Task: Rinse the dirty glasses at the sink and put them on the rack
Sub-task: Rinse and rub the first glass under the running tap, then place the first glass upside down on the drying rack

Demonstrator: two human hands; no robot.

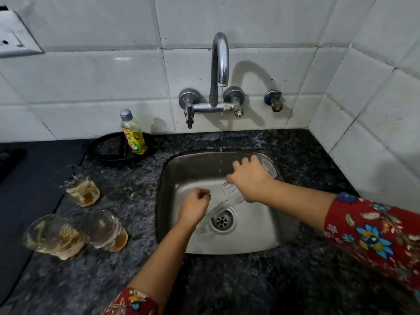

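Note:
My right hand (250,178) grips a clear ribbed glass (231,192) tipped mouth-down over the steel sink (261,235), and water pours from it toward the drain (221,221). A thin trickle falls from the tap (219,62) above. My left hand (194,206) hovers in the sink beside the glass's mouth, fingers curled, holding nothing. Three dirty glasses stand on the counter to the left: one at the back (79,185), one at the front left (53,236), one beside it (106,230). All hold brownish residue.
A yellow dish-soap bottle (133,133) stands on a black round tray (118,147) behind the glasses. A dark mat (29,189) covers the counter's left side. The granite counter (227,280) surrounds the sink. A wall socket (13,35) sits at the upper left. No rack is in view.

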